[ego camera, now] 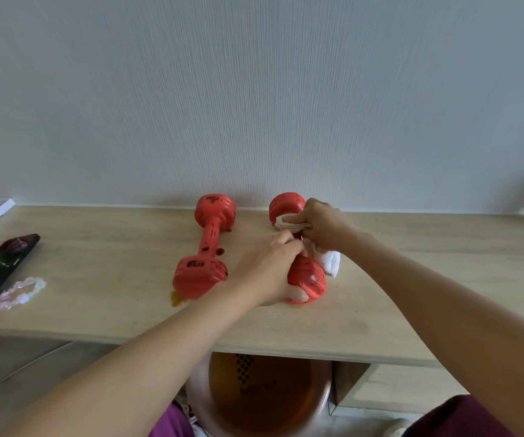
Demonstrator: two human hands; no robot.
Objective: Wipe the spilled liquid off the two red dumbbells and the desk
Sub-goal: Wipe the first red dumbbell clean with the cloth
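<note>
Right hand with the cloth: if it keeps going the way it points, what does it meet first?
The right hand points left and away, pressing the white cloth against the right dumbbell's far head, so it is already there. Past it, probably the left dumbbell; depth is unclear.

Both forearms are bare from the bottom edge of the view up to the wrists; no sleeve, watch, ring or bracelet shows on either. The left hand and the right hand are also bare, without gloves. Fingernails are too small to tell apart. At the bottom edge, between the arms, a patch of bright purple cloth shows on the left leg, and a darker maroon cloth covers the right leg. Whether the two belong to one garment cannot be told. Just beside the maroon cloth a pale rounded shape, perhaps footwear, is too blurred to make out.
</note>
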